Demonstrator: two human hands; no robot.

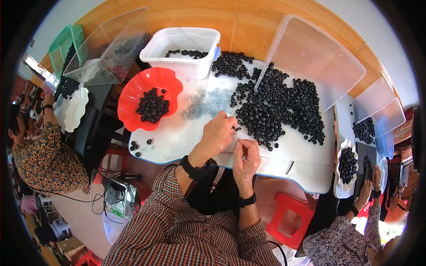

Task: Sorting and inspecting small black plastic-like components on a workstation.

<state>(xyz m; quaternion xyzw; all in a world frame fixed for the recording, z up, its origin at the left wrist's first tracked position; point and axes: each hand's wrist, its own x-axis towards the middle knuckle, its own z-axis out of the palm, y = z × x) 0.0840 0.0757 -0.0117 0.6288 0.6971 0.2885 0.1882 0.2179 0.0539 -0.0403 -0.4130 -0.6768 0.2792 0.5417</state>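
My left hand [216, 136] is closed in a pinch over the table's near edge, with a small black part [237, 129] at its fingertips. Just to the right and nearer me, my right hand [246, 163] has thumb and fingers pressed together; whatever they hold is too small to make out. Beyond both hands spreads a large heap of small round black parts [262, 119], some showing a hole. Small clear pieces [206, 104] lie scattered left of the heap. A red scalloped bowl [128, 95] farther left holds more black parts.
A white tub [153, 60] with some black parts stands at the back. A clear plastic bin [315, 53] leans behind the heap. Several loose black parts [137, 154] lie at the table's left corner. Co-workers sit left [49, 155] and right [341, 237]. A red stool [290, 219] stands below the table.
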